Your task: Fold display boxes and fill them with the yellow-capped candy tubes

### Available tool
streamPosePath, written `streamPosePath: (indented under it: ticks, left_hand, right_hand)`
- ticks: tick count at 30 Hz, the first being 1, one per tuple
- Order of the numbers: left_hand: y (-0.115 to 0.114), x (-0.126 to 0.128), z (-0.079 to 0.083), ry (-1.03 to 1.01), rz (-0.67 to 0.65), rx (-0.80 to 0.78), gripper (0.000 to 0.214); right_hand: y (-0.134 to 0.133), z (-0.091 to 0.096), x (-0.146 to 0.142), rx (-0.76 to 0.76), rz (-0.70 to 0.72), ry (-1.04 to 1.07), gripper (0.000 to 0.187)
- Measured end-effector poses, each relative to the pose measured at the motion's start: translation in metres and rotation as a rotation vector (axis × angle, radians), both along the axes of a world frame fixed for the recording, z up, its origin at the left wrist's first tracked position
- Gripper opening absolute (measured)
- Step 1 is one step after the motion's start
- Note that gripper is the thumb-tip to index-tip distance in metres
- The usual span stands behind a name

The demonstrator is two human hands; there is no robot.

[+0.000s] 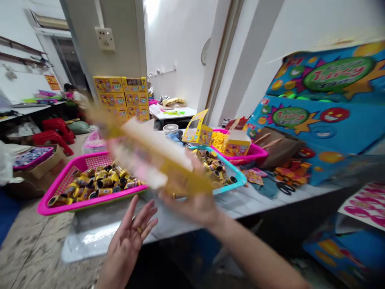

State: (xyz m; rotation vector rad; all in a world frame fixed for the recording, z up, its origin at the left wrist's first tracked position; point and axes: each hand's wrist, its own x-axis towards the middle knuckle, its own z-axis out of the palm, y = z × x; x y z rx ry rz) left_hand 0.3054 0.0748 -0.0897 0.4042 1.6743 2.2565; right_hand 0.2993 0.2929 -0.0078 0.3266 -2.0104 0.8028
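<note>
My right hand (192, 204) grips a long yellow and white flat carton (150, 154), which is smeared by motion and slants up to the left above the table. My left hand (130, 237) is open, palm up with fingers spread and a ring on one finger, just below the carton and not touching it. Behind the carton a pink tray (63, 184) holds several small yellow and black rolls. A teal tray (237, 176) to the right holds more of them.
A second pink basket (258, 152) holds yellow pieces and a small box. Scissors (284, 186) and orange packets lie at the right. Big blue printed display boxes (325, 112) stand at the right. Yellow boxes (120, 94) are stacked at the back. Red stools (57, 130) and a person sit far left.
</note>
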Motion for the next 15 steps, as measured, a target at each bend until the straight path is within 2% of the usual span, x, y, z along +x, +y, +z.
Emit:
streamPosePath:
  ticks: [1,2,4,7,9,11,12,15]
  left_hand:
    - [-0.004,0.000,-0.003,0.006,-0.065,0.037,0.097]
    - [-0.008,0.002,-0.008,0.014,-0.125,0.072,0.088]
    - [-0.018,0.010,-0.023,0.014,-0.217,0.108,0.069]
    - [-0.039,0.032,-0.050,-0.065,-0.317,0.057,0.068]
    - [-0.056,0.047,-0.067,-0.150,-0.357,-0.018,0.070]
    - [-0.074,0.062,-0.082,-0.241,-0.310,-0.120,0.068]
    - [-0.082,0.068,-0.090,-0.291,-0.268,-0.182,0.065]
    - [-0.095,0.083,-0.113,-0.410,-0.160,-0.360,0.056]
  right_hand:
    - [0.011,0.015,-0.018,0.043,-0.092,0.085,0.102]
    - [0.023,0.026,-0.038,0.080,-0.155,0.081,0.101]
    - [0.051,0.038,-0.077,0.102,-0.240,-0.033,0.100]
    - [0.087,0.029,-0.124,0.085,-0.290,-0.259,0.103]
    - [0.102,0.019,-0.140,0.077,-0.311,-0.408,0.105]
    - [0.107,0.016,-0.133,0.095,-0.328,-0.450,0.102]
    - [0.105,0.016,-0.120,0.112,-0.341,-0.414,0.098]
    - [0.078,0.009,-0.048,0.174,-0.433,-0.188,0.067]
